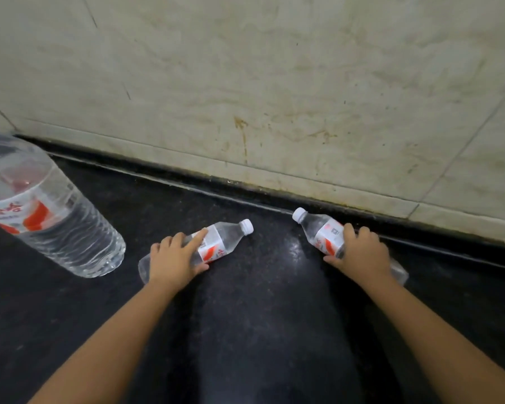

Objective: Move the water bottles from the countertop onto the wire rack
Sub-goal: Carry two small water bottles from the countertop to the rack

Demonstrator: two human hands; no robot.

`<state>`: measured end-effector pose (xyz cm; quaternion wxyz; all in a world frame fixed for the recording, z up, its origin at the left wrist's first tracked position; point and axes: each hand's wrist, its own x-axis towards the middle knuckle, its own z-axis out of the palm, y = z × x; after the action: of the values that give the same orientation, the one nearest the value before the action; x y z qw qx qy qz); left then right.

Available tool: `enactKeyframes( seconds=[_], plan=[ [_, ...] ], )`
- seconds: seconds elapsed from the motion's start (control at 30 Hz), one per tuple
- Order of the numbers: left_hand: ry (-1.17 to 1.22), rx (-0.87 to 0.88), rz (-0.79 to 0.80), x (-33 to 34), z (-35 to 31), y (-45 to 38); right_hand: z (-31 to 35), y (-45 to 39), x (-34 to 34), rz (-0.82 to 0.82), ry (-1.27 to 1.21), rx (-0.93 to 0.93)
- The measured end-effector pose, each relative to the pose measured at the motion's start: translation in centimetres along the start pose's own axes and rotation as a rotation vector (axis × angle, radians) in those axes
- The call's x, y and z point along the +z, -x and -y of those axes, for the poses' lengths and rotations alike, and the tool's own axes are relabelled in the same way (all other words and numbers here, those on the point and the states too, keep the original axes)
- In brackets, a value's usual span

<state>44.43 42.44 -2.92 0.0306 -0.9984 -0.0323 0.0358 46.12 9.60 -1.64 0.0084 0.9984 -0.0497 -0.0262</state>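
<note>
Nothing appears to have reached the wire rack, which is nowhere in this view, so the task looks to be at its start. Two small water bottles lie on their sides on the dark countertop (260,301), well apart, caps pointing toward the far wall. The left hand (174,258) rests over the left bottle (216,243), fingers curling around its body near the label with the thumb on the near side. The right hand (362,250) covers the right bottle (322,231), fingers wrapped over its middle and thumb hooked at the near-left side. Both grips seem set but neither bottle is lifted off the surface. A much larger bottle (50,211) stands at the far left on the same counter, untouched. Judging by this, all the lifting and carrying remains, probably including the big bottle.
</note>
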Motion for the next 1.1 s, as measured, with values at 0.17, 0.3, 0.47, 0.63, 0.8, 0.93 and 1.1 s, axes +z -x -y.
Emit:
enactKeyframes(
  seconds=[0.17,0.3,0.47,0.63,0.8,0.93,1.1],
  plan=[
    [0.011,-0.068,0.044,-0.5,-1.5,2.4,0.2,5.9,0.3,0.056,-0.013,0.082],
    [0.117,-0.063,0.123,-1.5,-2.6,6.7,0.5,12.0,0.3,0.114,-0.028,0.13],
    [0.206,0.068,0.203,-1.5,-2.8,15.1,1.1,20.6,-0.1,0.161,-0.061,0.245],
    [0.192,0.121,0.2,-0.2,-2.7,20.2,1.2,25.9,0.8,0.15,-0.11,0.31],
    [0.143,0.117,0.21,0.7,-3.3,21.4,2.6,27.1,1.1,0.171,-0.141,0.363],
    [0.084,0.269,0.116,-3.2,-6.6,23.6,2.1,32.3,-1.7,0.079,-0.161,0.528],
    [0.016,0.228,0.099,-0.6,-6.9,24.6,3.2,31.8,0.2,0.127,-0.098,0.463]
  ],
)
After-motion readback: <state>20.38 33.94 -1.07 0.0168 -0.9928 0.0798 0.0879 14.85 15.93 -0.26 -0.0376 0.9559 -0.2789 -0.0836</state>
